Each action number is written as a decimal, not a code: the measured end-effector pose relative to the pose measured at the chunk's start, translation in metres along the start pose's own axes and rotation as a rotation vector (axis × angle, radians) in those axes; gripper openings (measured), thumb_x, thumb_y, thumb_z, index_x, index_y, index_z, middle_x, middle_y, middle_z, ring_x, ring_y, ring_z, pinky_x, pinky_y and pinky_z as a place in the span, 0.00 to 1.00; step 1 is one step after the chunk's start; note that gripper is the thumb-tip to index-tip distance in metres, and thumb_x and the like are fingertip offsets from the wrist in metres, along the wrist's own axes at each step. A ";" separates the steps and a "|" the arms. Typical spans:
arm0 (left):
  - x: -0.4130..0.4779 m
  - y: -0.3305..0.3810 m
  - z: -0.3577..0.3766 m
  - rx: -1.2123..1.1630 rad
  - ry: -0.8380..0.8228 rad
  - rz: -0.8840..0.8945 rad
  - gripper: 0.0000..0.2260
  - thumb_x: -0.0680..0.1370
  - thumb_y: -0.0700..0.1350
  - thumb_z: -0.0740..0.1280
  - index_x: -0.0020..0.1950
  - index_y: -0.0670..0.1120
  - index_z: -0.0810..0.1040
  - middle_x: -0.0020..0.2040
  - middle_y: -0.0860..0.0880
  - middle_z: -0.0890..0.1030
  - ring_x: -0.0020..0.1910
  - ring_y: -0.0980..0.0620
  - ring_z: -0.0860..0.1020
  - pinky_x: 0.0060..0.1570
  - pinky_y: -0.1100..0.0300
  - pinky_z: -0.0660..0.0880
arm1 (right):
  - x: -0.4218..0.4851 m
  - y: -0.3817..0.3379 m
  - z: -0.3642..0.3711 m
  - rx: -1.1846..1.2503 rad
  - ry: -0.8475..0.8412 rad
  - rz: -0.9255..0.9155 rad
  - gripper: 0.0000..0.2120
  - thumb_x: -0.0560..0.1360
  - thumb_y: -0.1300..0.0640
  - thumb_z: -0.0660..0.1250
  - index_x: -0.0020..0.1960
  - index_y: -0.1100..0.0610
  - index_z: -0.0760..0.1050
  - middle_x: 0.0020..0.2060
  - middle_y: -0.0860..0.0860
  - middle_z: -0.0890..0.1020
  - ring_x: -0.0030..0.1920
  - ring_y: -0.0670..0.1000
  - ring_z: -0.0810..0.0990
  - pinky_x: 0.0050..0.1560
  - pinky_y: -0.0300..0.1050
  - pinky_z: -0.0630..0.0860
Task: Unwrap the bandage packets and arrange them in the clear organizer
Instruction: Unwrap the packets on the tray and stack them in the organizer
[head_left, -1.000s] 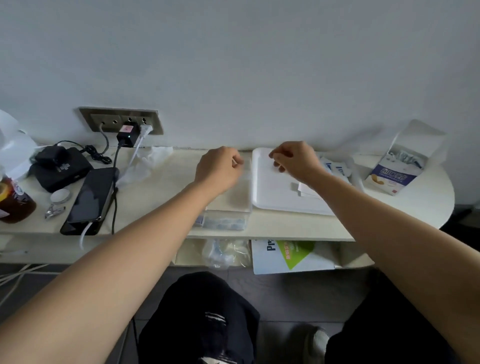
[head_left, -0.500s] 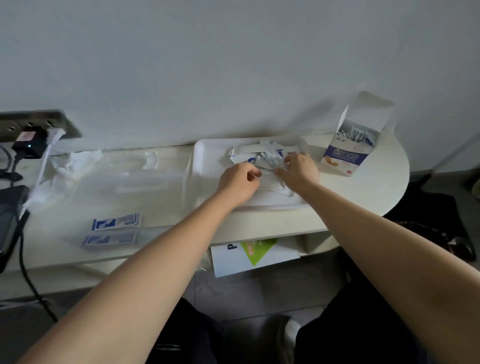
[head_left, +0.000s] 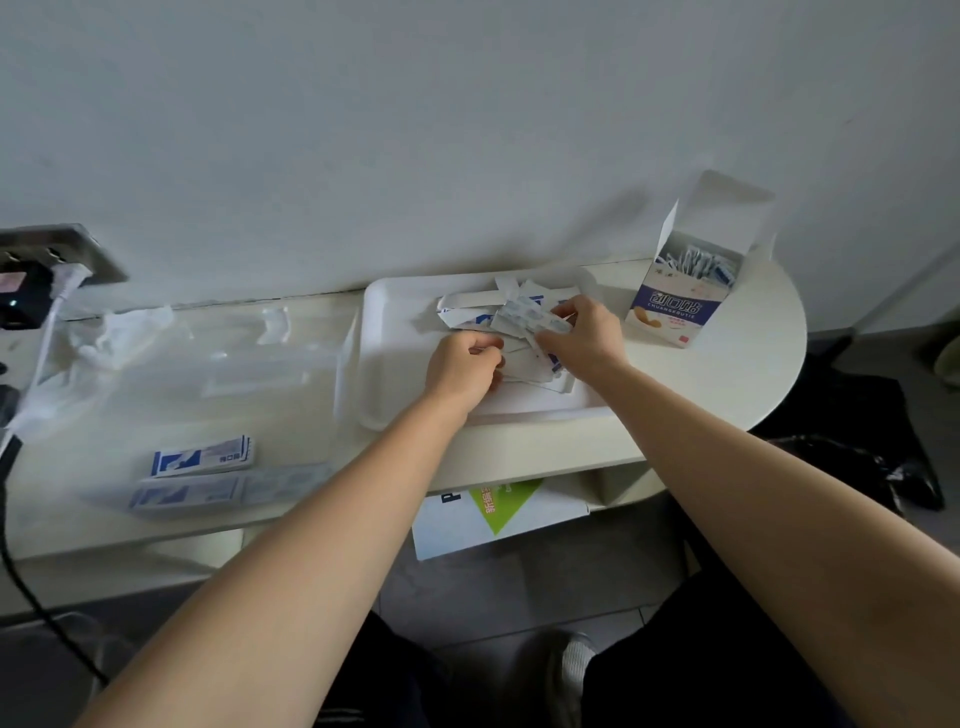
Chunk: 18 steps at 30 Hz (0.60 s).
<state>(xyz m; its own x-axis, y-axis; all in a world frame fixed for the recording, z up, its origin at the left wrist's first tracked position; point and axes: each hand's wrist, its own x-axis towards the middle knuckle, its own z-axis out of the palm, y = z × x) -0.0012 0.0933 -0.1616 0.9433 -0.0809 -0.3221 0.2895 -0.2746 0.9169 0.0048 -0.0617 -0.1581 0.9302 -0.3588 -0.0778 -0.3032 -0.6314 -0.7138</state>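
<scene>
Left hand and right hand shifted from organizer, centre left, to tray, centre frame. Right pinches a packet there; left fingers curled beside it, hold unclear.

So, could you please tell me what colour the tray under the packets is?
The tray is plain white, clearest in the head view.

Pretty dim, flat light. A soft shadow is thrown on the wall beyond the right hand. Stuff left of the left hand is smeared by blur; edges are bowed.
</scene>
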 end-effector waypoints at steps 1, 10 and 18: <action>-0.002 0.000 -0.001 -0.031 -0.003 -0.018 0.11 0.78 0.35 0.59 0.56 0.40 0.79 0.39 0.46 0.79 0.31 0.52 0.74 0.34 0.62 0.75 | -0.002 -0.001 -0.003 0.045 -0.013 0.008 0.13 0.68 0.58 0.70 0.52 0.55 0.76 0.45 0.52 0.81 0.42 0.51 0.79 0.41 0.42 0.76; -0.018 0.015 -0.002 -0.414 -0.076 -0.227 0.06 0.80 0.40 0.63 0.51 0.40 0.78 0.39 0.44 0.80 0.33 0.49 0.78 0.33 0.61 0.79 | -0.019 -0.011 -0.007 0.454 -0.127 0.062 0.11 0.71 0.64 0.72 0.51 0.56 0.75 0.45 0.55 0.82 0.36 0.47 0.78 0.32 0.37 0.72; -0.020 0.011 -0.004 -0.417 -0.105 -0.245 0.08 0.80 0.38 0.62 0.57 0.39 0.77 0.40 0.44 0.78 0.32 0.49 0.75 0.28 0.63 0.77 | -0.020 -0.002 -0.008 0.331 -0.079 0.154 0.05 0.73 0.63 0.70 0.47 0.56 0.76 0.42 0.52 0.80 0.38 0.50 0.77 0.38 0.44 0.76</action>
<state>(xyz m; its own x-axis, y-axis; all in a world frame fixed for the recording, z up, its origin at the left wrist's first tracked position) -0.0159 0.0957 -0.1441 0.8238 -0.1640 -0.5426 0.5617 0.1071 0.8204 -0.0150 -0.0586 -0.1490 0.8957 -0.3701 -0.2463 -0.3698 -0.3128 -0.8749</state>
